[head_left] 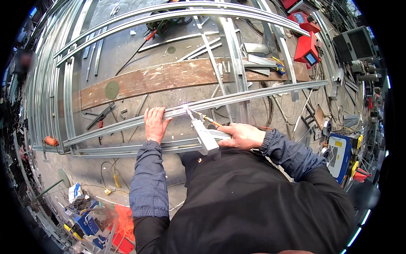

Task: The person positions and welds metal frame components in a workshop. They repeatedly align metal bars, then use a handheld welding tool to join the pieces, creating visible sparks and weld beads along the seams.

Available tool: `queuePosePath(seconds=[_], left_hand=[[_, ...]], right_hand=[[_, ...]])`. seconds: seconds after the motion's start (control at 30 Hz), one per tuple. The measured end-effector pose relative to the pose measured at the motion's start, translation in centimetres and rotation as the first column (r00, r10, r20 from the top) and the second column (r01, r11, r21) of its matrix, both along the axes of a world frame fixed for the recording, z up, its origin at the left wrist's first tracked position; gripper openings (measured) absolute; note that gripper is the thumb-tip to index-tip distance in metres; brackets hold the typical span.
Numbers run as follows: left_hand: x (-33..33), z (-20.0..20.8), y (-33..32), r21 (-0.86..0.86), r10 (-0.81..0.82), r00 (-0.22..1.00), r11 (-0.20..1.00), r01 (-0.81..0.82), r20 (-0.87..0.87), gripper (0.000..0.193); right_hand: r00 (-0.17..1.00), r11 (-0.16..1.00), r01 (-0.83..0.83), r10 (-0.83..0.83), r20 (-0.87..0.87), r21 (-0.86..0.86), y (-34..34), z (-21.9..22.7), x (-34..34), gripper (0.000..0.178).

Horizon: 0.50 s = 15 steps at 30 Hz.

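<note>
A long galvanized steel rail (249, 97) runs across in front of me, rising from lower left to upper right. My left hand (155, 122) is closed over it left of the middle, fingers on the far side and thumb pointing right. My right hand (244, 136) grips a handheld welding gun (205, 136) with a pale grey body and an orange hose. Its nozzle meets the rail just right of my left hand, where a small violet-white glow (186, 106) shows. How the right fingers wrap the handle is partly hidden.
Upright and crossing steel profiles (232, 55) lie beyond the rail. A rusty-brown plank (148, 86) carries a round green disc (112, 89) and a blue tape measure (281, 69). Red machines (307, 50) stand at far right. An orange roll (51, 141) sits at left; cables trail over the floor.
</note>
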<state>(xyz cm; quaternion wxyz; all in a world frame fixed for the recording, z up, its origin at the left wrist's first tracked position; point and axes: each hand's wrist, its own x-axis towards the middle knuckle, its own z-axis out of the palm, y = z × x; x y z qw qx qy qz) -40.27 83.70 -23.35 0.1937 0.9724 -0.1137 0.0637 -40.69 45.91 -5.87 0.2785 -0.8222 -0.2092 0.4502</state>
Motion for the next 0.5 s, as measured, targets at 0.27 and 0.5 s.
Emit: queuePosePath(seconds=[0.27, 0.5], left_hand=[[0.0, -0.3, 0.1, 0.011, -0.003, 1.0, 1.0, 0.002, 0.013, 0.061], [0.0, -0.3, 0.1, 0.019, -0.006, 1.0, 1.0, 0.005, 0.011, 0.061]], right_hand=[[1.0, 1.0, 0.0, 0.0, 0.004, -0.023, 0.0, 1.0, 0.2, 0.076], [1.0, 1.0, 0.008, -0.008, 0.022, 0.006, -0.3, 0.8, 0.0, 0.074]])
